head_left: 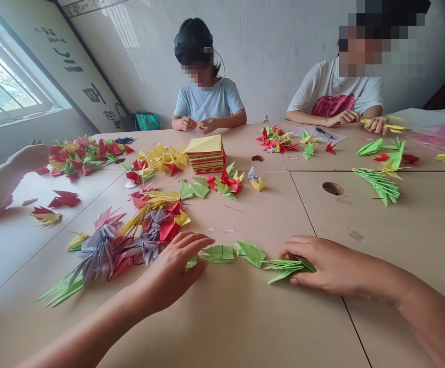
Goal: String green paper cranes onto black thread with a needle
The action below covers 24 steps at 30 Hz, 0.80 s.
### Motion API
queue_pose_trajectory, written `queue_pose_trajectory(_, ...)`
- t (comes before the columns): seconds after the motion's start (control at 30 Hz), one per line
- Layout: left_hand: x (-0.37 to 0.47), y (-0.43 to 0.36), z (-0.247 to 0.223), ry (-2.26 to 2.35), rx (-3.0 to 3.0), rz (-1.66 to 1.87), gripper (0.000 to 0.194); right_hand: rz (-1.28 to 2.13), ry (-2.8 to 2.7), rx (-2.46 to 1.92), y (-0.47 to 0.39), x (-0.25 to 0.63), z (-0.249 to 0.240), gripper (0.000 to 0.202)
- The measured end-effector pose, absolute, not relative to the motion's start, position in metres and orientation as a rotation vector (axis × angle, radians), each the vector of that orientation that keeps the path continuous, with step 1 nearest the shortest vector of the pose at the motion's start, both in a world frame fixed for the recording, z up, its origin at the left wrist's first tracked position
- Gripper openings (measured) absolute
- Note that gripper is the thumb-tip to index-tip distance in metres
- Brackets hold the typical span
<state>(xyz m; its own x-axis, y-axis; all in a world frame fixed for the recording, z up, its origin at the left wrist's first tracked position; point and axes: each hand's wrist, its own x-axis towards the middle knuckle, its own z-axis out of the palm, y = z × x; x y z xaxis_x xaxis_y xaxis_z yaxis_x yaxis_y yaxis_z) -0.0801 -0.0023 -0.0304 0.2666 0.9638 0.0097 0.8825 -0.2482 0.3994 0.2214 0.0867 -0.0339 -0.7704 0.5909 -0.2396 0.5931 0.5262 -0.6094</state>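
A pale tiled wall (260, 61) is seen behind a light wooden desk (245, 327), and daylight is let in by a barred window (5, 76) at ten o'clock. All directions are taken from the row of green folded papers (250, 254) laid across the near half of the desk.

The row's three o'clock end is formed by a green bundle (281, 268) of pointed strips, held between the thumb and fingers of the right hand (302, 261). At the nine o'clock end, the left hand (184, 253) is held palm down with its fingers slightly parted over the last green piece (192, 262); whether that piece is gripped cannot be told.

Just beyond the left hand, between nine and ten o'clock, a mixed pile (157, 230) of purple, red, pink and yellow folded paper is spread. A stack of square paper (206, 156) is placed at eleven o'clock, and a green fan-shaped pile (377, 186) at two.

At ten o'clock, a colourful heap (84, 156) is touched at its left edge by a co-worker's hand (32, 157). Yellow folded paper (389, 127) is held by a person in a white shirt (333, 94) at one o'clock.
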Motion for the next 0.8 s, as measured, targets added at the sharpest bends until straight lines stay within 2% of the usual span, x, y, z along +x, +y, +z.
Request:
queue_pose_trajectory(0.17,-0.065,0.027,-0.026,1.436,2.26,0.345,0.041,-1.103,2.713,1.093,0.086,0.219,-0.031,0.013)
queue_pose_trajectory(0.27,-0.063,0.038,-0.028,1.365,2.28,0.29,0.031,-1.135,2.694,1.102,0.089,0.221,-0.033,0.013)
queue_pose_trajectory(0.37,-0.062,0.041,-0.028,1.371,2.268,0.272,0.02,-1.15,2.689,1.1,0.091,0.222,-0.036,0.011)
queue_pose_trajectory(0.57,-0.068,0.038,-0.021,1.531,2.14,0.329,0.017,-1.093,2.728,1.116,0.087,0.218,-0.036,0.014)
queue_pose_trajectory(0.8,-0.084,0.031,-0.001,1.583,1.667,0.527,0.02,-1.077,2.749,1.105,0.09,0.219,-0.038,0.016)
